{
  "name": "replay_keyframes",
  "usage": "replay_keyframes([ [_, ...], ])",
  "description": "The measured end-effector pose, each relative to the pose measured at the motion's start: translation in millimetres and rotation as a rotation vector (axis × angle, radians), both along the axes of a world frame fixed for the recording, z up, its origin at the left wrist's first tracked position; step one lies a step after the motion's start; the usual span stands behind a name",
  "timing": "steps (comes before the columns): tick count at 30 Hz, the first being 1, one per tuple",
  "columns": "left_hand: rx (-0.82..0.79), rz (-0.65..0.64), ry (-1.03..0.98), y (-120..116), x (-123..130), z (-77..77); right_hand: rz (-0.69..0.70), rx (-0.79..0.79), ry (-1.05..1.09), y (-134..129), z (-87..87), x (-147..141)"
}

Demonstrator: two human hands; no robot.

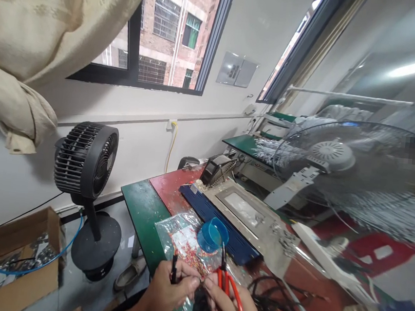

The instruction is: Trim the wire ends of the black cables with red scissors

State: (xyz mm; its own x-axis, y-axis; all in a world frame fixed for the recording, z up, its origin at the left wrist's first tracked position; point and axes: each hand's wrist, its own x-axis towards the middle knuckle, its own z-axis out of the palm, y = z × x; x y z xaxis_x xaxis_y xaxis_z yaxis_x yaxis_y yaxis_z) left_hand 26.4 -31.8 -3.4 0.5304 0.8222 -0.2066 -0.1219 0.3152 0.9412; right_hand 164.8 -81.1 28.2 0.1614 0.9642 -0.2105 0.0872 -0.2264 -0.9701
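My left hand (172,289) is closed, with a black cable (174,271) between its fingers. Thin coloured wire ends stick up from the cable's tip. In my right hand (224,301) is a pair of scissors (239,305) with red handles, blades pointing up and away from me. Both thumbs and forefingers pinch close together, almost touching; whatever lies between them is too small to make out. Just beyond, a clear plastic bag (165,229) lies under many tiny red and yellow pieces (192,254). A translucent blue round container (213,234) stands beside them. Black cable (200,306) hangs below my hands.
Loose black cables (277,301) lie to the right. Behind the blue container are a dark blue tray (202,206) and a beige metal machine (222,193). A large fan (332,155) stands right; a black pedestal fan (85,161) and a cardboard box (26,285) stand left.
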Motion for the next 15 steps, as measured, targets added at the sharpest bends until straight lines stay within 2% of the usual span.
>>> replay_keyframes([
  [4,-0.034,0.000,-0.017,-1,-1,9.2,0.012,0.031,-0.022,0,2.3,0],
  [7,-0.078,0.006,-0.027,0,0,13.0,0.012,0.036,-0.038,0,-2.2,2],
  [12,-0.285,0.022,-0.067,3,-3,16.5,-0.104,0.059,-0.098,2,-15.3,8],
  [15,-0.381,0.038,-0.135,7,-6,19.4,-0.116,0.174,-0.232,0,-19.0,10],
])
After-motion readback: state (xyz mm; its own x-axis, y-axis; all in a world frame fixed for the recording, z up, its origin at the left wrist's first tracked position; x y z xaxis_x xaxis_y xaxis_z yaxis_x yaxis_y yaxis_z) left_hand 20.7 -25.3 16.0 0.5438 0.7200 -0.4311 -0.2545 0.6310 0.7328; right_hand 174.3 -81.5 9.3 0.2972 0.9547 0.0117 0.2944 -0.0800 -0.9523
